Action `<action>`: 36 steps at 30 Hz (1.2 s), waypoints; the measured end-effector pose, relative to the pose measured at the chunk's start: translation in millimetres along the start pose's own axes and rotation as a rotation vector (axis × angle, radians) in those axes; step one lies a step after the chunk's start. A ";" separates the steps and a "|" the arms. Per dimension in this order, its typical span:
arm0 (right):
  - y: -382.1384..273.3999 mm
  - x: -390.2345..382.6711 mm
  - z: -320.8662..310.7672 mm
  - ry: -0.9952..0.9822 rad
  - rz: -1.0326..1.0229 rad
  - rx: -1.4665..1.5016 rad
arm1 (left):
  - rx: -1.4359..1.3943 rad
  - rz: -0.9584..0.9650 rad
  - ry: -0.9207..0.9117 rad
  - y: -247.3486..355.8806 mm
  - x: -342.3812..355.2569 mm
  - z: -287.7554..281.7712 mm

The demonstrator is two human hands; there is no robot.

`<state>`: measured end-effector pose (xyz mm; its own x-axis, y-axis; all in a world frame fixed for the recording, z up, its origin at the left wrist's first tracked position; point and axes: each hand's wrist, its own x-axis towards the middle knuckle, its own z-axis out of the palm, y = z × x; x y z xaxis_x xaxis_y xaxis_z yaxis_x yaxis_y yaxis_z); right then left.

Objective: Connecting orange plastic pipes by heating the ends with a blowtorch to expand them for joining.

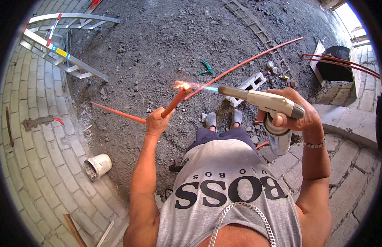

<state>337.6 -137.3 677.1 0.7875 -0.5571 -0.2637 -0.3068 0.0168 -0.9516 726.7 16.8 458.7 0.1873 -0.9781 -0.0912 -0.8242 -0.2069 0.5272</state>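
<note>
My left hand (157, 121) is closed around an orange plastic pipe (175, 101), its end tilted up and away from me. That end glows and gives off orange flame where a thin blue flame meets it. The flame comes from a gas blowtorch (270, 101) with a cream body and metal nozzle, screwed on a pale gas canister (280, 142). My right hand (302, 108) grips the torch body near the canister's top, the nozzle pointing left. Another orange length (119, 112) runs to the left behind my left hand; whether it is the same pipe I cannot tell.
A long orange pipe (248, 60) lies over the rubble floor, near a green hand tool (206, 67) and a hollow concrete block (252, 83). An aluminium ladder (77, 66) stands far left; a dirty white bucket (101, 165) lies near left. Block walls flank both sides.
</note>
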 end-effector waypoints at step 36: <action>2.7 2.1 3.8 -0.031 0.023 0.052 | -0.036 0.056 0.060 1.5 0.2 -6.9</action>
<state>340.5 -135.3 673.4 0.7972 -0.5298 -0.2894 -0.2974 0.0726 -0.9520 729.2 16.5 465.3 0.1739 -0.9847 -0.0103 -0.8148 -0.1498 0.5600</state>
